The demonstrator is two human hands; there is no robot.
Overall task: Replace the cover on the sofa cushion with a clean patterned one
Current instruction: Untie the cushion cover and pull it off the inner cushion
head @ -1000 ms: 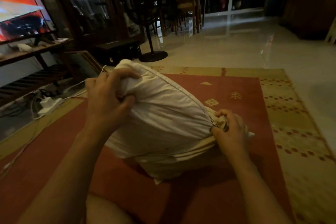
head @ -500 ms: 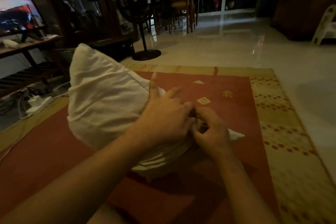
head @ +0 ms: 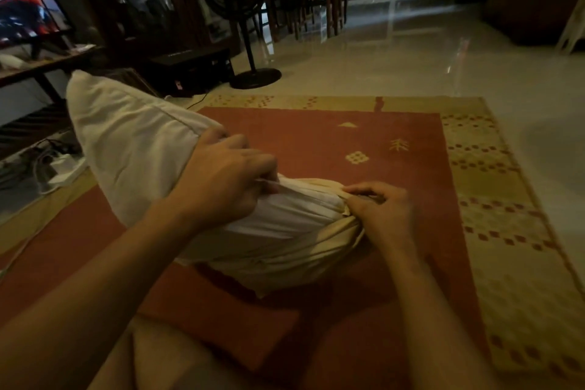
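Observation:
A white cushion (head: 126, 142) lies tilted on the red rug, its far corner raised to the left. A cream cover (head: 304, 250) is bunched around its near right end. My left hand (head: 221, 180) grips the white fabric near the middle of the cushion, pinching a fold at the cover's edge. My right hand (head: 383, 212) holds the gathered cream cover at the right end, fingers curled into the cloth. No patterned cover is in view.
A red rug (head: 348, 142) with a tan patterned border lies on a glossy tile floor. A standing fan (head: 250, 73) is behind the cushion, a TV stand (head: 41, 63) and a power strip with cables (head: 60, 165) at left. My knee shows at the bottom.
My hands, close together half a second ago, have drawn apart: the right one moved right with the cream cover, exposing more white cushion between them. A second ago the left hand gripped the cushion's far corner.

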